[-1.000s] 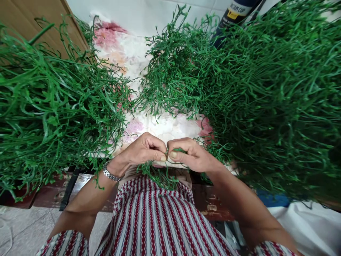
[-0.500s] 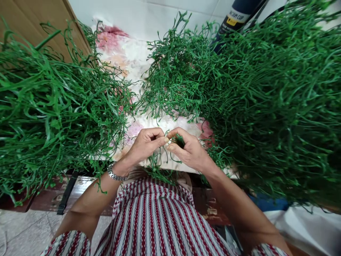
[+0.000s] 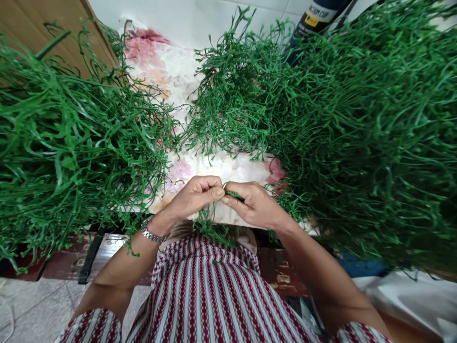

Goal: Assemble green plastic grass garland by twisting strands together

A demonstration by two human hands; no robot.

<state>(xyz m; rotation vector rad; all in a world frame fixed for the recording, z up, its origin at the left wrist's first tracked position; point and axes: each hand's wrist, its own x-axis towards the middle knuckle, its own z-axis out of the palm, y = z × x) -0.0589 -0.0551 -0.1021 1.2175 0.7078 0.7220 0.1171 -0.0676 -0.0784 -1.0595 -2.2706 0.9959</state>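
My left hand (image 3: pixel 198 196) is pinched at the centre, its thumb and forefinger closed on a thin green stem. Right beside it, my right hand (image 3: pixel 252 202) is pinched too, its fingertips almost touching the left ones at the same stem. Short green stems (image 3: pixel 214 231) lie below the hands, by the table's near edge and on the striped clothing. A big heap of leafy green stems (image 3: pixel 71 143) spreads on the left. Another dense pile of thin stems (image 3: pixel 357 143) covers the right side and reaches toward the middle.
A floral cloth (image 3: pixel 174 81) covers the table. A cardboard box (image 3: pixel 67 28) stands at the back left. Toward the back right, a dark cylinder labelled vacuum cup (image 3: pixel 309 24) leans among the stems, in front of a white tiled wall (image 3: pixel 214 24).
My right thumb and forefinger have come together at the stem, where they were apart before. Both hands sit slightly lower. The view has shifted a little.
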